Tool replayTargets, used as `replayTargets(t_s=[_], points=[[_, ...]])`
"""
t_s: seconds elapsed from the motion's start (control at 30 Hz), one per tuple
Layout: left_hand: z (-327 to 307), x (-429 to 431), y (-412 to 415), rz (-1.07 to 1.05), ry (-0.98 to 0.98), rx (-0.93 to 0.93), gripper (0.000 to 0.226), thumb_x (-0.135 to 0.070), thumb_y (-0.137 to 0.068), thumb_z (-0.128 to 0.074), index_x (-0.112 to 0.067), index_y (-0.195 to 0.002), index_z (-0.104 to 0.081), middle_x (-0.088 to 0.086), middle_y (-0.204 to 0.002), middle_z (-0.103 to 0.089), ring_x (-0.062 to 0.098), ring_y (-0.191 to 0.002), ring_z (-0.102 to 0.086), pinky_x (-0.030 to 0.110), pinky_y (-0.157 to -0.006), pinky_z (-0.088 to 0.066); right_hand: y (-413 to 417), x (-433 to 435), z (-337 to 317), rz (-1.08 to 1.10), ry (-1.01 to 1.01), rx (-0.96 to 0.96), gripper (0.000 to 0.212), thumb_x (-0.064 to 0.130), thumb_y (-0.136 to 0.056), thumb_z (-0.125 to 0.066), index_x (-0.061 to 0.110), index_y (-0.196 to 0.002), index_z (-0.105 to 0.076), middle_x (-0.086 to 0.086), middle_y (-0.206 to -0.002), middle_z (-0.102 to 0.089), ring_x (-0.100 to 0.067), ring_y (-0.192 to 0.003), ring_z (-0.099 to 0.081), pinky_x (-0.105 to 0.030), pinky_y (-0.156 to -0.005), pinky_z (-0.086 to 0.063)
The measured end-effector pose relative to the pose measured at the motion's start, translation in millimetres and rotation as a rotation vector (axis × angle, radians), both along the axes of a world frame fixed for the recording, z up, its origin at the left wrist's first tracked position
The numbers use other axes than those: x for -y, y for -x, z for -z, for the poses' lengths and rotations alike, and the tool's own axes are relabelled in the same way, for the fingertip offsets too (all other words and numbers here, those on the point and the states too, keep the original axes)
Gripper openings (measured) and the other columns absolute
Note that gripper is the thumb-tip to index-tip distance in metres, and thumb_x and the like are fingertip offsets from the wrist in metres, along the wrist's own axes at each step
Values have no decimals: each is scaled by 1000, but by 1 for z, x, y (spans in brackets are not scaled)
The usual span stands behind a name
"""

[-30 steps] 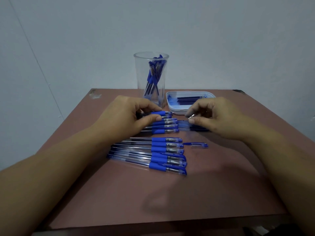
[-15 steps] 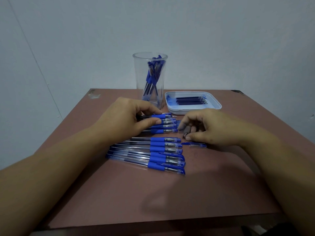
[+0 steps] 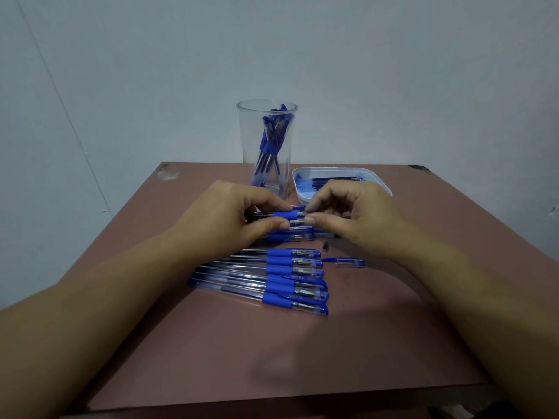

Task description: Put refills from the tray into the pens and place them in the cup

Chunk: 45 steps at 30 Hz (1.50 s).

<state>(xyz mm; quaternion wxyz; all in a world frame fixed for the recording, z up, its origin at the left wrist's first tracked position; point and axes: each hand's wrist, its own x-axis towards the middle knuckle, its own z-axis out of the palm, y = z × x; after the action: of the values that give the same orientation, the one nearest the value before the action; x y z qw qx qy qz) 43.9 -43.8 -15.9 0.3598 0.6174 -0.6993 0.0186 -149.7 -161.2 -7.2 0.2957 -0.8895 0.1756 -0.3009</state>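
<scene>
My left hand (image 3: 233,216) grips a blue-gripped clear pen (image 3: 286,215) by its barrel above the far group of pens. My right hand (image 3: 348,214) pinches the tip end of that same pen with thumb and forefinger. Behind them stands a tall clear cup (image 3: 266,146) with several blue pens in it. To its right is a white tray (image 3: 379,184) holding blue refills, partly hidden by my right hand. A small dark pen tip (image 3: 325,245) and a loose blue cap (image 3: 348,262) lie on the table near my right wrist.
A row of several capped blue pens (image 3: 272,279) lies in the middle of the brown table (image 3: 272,358). More pens (image 3: 290,235) lie under my hands. A pale wall stands close behind the table's far edge.
My right hand dropped to the table by the loose cap, left a small tip piece there, then rose back to the tip end of the pen my left hand holds.
</scene>
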Motion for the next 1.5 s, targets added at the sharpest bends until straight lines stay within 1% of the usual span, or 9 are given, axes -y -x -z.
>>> replayTargets(t_s=[0.13, 0.27, 0.47, 0.63, 0.9, 1.07, 1.23, 1.33, 1.5], points=[[0, 1, -3, -36, -21, -1, 38, -55, -75, -62, -36, -106, -73, -16, -87, -72, 2, -75, -66, 25, -68, -55, 13, 12, -6, 13, -16, -48, 21, 14, -80, -77, 31, -77, -66, 5, -73, -67, -9, -63, -58, -23, -63, -50], [0, 0, -1, -32, -25, 7, 37, -54, -75, -62, -36, -106, -73, -16, -85, -71, 2, -72, -64, 20, -65, -52, 14, 9, -5, 4, 23, -4, 23, 18, -79, -79, 35, -82, -65, 11, -79, -69, -4, -73, -63, -16, -69, -50], [-1, 0, -1, -35, -33, -1, 40, -56, -75, -60, -35, -106, -73, -14, -86, -73, 3, -73, -65, 25, -65, -56, 9, 11, 0, -5, 44, -48, 17, 18, -83, -75, 35, -82, -69, 11, -80, -69, -10, -74, -64, -30, -70, -55], [0, 0, -1, -32, -31, 9, 39, -56, -75, -60, -36, -106, -73, -19, -83, -70, 1, -75, -63, 16, -63, -49, 14, 10, -3, -23, 58, -24, 19, 21, -79, -78, 36, -86, -67, 17, -79, -68, -7, -72, -63, -23, -69, -52], [0, 1, -3, -27, -52, 4, 46, -62, -73, -55, -37, -108, -72, -13, -88, -73, 4, -72, -64, 25, -64, -55, 13, 12, -1, 9, 104, -77, 17, 21, -83, -72, 38, -83, -67, 18, -80, -68, -5, -75, -64, -24, -67, -50], [2, 2, -2, -18, -32, 28, 42, -59, -74, -58, -36, -105, -73, -15, -83, -72, 3, -68, -63, 18, -61, -50, 9, 10, 0, -9, 112, -72, 16, 30, -79, -77, 41, -86, -68, 15, -84, -69, -8, -79, -65, -30, -71, -55], [1, 3, -6, -17, -39, 33, 42, -63, -73, -55, -41, -105, -70, -20, -83, -69, 1, -73, -62, 12, -60, -47, 14, 18, -4, 7, 126, -87, 21, 19, -81, -76, 38, -82, -69, 13, -80, -69, -9, -75, -64, -32, -71, -54], [1, 4, -9, -36, -26, 5, 30, -61, -73, -57, -51, -100, -63, -31, -79, -61, -3, -79, -61, 7, -60, -45, 26, 30, -8, 38, 84, -108, 14, 14, -81, -77, 27, -81, -72, 9, -77, -70, -12, -72, -63, -30, -72, -53], [2, 5, -14, -60, -22, -28, 26, -56, -73, -61, -53, -98, -62, -30, -82, -64, -2, -79, -61, 7, -59, -45, 39, 46, -11, 87, 18, -209, 9, 13, -82, -76, 21, -82, -74, 6, -69, -66, -4, -62, -56, -12, -61, -45]])
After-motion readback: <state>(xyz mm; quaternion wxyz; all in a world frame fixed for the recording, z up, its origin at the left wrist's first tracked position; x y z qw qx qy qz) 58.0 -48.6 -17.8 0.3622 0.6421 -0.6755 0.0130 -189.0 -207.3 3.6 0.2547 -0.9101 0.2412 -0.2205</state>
